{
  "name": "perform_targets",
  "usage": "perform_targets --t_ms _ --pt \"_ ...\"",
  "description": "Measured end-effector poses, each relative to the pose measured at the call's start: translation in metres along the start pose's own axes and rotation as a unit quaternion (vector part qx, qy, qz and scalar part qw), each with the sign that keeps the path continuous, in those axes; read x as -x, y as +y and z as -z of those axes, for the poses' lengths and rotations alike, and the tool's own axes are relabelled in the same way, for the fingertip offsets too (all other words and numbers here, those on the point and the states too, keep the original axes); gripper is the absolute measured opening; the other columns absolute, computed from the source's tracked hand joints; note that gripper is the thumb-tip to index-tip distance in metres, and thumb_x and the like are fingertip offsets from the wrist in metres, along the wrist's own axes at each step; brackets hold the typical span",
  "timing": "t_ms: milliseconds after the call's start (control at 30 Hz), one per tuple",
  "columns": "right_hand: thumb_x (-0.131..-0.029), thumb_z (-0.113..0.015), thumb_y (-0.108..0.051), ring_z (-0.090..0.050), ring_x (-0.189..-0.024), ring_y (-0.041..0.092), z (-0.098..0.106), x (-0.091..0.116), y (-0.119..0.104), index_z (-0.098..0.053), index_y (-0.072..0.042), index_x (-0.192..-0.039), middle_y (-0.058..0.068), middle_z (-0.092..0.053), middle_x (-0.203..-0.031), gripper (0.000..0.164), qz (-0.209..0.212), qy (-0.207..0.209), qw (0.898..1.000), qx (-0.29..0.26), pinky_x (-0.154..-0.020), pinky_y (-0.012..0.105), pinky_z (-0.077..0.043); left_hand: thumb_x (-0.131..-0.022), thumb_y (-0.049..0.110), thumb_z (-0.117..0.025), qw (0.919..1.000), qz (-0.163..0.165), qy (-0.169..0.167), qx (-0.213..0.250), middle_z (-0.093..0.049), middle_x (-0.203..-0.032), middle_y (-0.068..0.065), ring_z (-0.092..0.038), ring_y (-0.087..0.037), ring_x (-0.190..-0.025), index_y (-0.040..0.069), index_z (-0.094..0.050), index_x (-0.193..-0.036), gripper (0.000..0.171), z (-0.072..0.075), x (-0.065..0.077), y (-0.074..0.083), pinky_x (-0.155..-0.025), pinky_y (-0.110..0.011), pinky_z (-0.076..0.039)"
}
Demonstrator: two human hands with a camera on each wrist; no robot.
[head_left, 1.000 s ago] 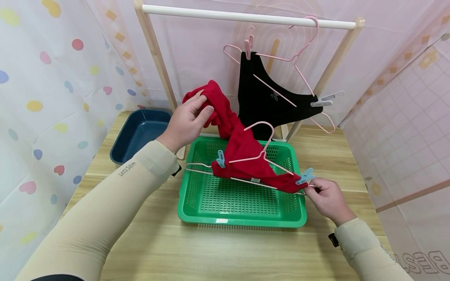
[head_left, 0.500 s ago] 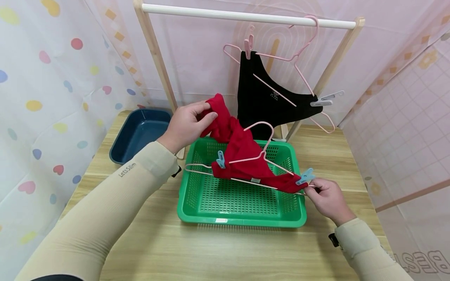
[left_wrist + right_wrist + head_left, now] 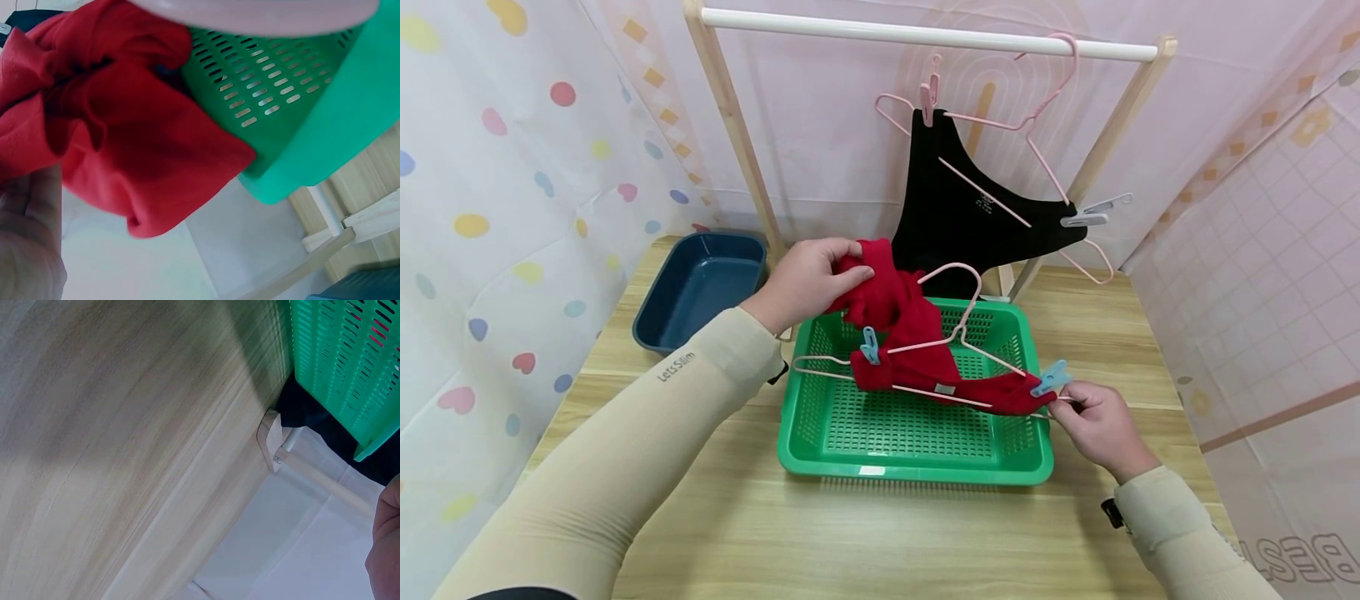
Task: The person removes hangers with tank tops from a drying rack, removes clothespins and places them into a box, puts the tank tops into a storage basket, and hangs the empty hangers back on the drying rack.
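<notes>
A pair of red underpants (image 3: 917, 317) is fastened by its waistband to a pink hanger (image 3: 917, 345) with two blue clothespins (image 3: 870, 347). My left hand (image 3: 812, 279) pinches the bunched far end of the cloth between thumb and fingers. In the left wrist view the red fabric (image 3: 150, 137) hangs in folds beside the fingers. At the hanger's right end my right hand (image 3: 1101, 427) grips the pink wire; only an edge of this hand (image 3: 384, 550) shows in the right wrist view. Hanger and underpants lie over the green basket (image 3: 917, 476).
Behind stands a wooden rack with a white rail (image 3: 865, 28). From it hangs a pink hanger (image 3: 1037, 112) holding black underpants (image 3: 970, 225), with a pink clothespin (image 3: 928, 104) and a grey one (image 3: 1086, 219). A dark blue basin (image 3: 700, 287) sits left on the wooden table (image 3: 850, 542).
My left hand has brought the loose end of the red underpants down and to the right, towards the hanger. My right hand has kept its place on the hanger's end.
</notes>
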State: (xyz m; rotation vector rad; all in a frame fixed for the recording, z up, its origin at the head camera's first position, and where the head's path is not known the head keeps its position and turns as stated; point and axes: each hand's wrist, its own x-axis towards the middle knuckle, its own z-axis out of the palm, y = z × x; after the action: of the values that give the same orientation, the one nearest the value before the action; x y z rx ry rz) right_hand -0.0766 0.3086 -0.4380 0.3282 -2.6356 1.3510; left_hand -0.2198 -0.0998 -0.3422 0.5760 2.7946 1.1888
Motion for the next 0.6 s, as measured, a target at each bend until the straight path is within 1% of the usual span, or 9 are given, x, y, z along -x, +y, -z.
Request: perform_targets --t_ms 67,167,233,300,400,467,600 --pt "-0.090 -0.066 0.010 -0.036 -0.053 0.001 0.000 0.000 0.000 -0.052 -0.016 -0.059 -0.012 -0.043 -0.058 0.042 -0.002 0.000 1.000 0.000 -0.045 0.026 -0.030 -0.102 0.030 -0.071 0.9999 -0.003 -0.012 -0.010 -0.075 -0.120 -0.008 -0.065 -0.024 -0.099 0.013 -0.071 -0.134 0.037 -0.002 0.000 0.000 -0.087 -0.040 -0.056" --pt "-0.091 -0.066 0.010 -0.036 -0.052 0.001 -0.001 0.001 0.000 -0.052 -0.016 -0.059 -0.012 -0.043 -0.058 0.043 -0.004 0.000 1.000 -0.003 -0.044 0.026 -0.030 -0.102 0.030 -0.070 0.9993 -0.007 -0.032 -0.014 -0.076 -0.113 -0.007 -0.066 -0.023 -0.093 0.013 -0.072 -0.133 0.035 -0.005 0.000 -0.002 -0.085 -0.039 -0.056" --pt "-0.091 -0.066 0.010 -0.036 -0.052 0.002 -0.001 0.001 0.001 -0.051 -0.015 -0.059 -0.011 -0.042 -0.058 0.043 -0.004 -0.001 1.000 -0.006 -0.044 0.026 -0.029 -0.103 0.029 -0.070 0.9987 -0.008 -0.048 -0.016 -0.076 -0.113 -0.007 -0.065 -0.022 -0.093 0.013 -0.072 -0.132 0.033 -0.007 0.000 -0.003 -0.085 -0.038 -0.056" --pt "-0.091 -0.066 0.010 -0.036 -0.052 0.002 -0.002 0.002 0.002 -0.050 -0.014 -0.059 -0.011 -0.042 -0.058 0.043 -0.003 -0.001 1.000 -0.009 -0.044 0.026 -0.029 -0.103 0.030 -0.069 0.9979 -0.003 -0.064 -0.013 -0.076 -0.110 -0.007 -0.065 -0.022 -0.093 0.013 -0.072 -0.130 0.032 -0.009 0.000 -0.003 -0.084 -0.037 -0.056" --pt "-0.090 -0.066 0.011 -0.036 -0.052 0.002 -0.002 0.002 0.004 -0.050 -0.014 -0.059 -0.011 -0.042 -0.058 0.043 -0.002 -0.001 1.000 -0.010 -0.044 0.026 -0.029 -0.104 0.030 -0.068 0.9964 0.005 -0.083 -0.016 -0.076 -0.111 -0.007 -0.065 -0.022 -0.094 0.013 -0.072 -0.129 0.031 -0.012 -0.001 -0.005 -0.084 -0.037 -0.057" --pt "-0.090 -0.066 0.011 -0.037 -0.052 0.002 -0.002 0.002 0.005 -0.051 -0.014 -0.059 -0.011 -0.043 -0.058 0.043 -0.001 -0.001 1.000 -0.009 -0.044 0.026 -0.030 -0.103 0.030 -0.069 0.9953 0.009 -0.094 -0.022 -0.076 -0.110 -0.007 -0.066 -0.022 -0.093 0.012 -0.072 -0.128 0.031 -0.014 -0.001 -0.006 -0.083 -0.038 -0.058" --pt "-0.090 -0.066 0.011 -0.038 -0.052 0.002 -0.002 0.002 0.005 -0.052 -0.014 -0.059 -0.011 -0.044 -0.059 0.043 -0.003 -0.002 1.000 -0.007 -0.044 0.026 -0.031 -0.104 0.029 -0.068 0.9922 0.012 -0.118 -0.039 -0.076 -0.112 -0.009 -0.068 -0.023 -0.096 0.011 -0.070 -0.130 0.032 -0.017 -0.002 -0.009 -0.086 -0.039 -0.060"
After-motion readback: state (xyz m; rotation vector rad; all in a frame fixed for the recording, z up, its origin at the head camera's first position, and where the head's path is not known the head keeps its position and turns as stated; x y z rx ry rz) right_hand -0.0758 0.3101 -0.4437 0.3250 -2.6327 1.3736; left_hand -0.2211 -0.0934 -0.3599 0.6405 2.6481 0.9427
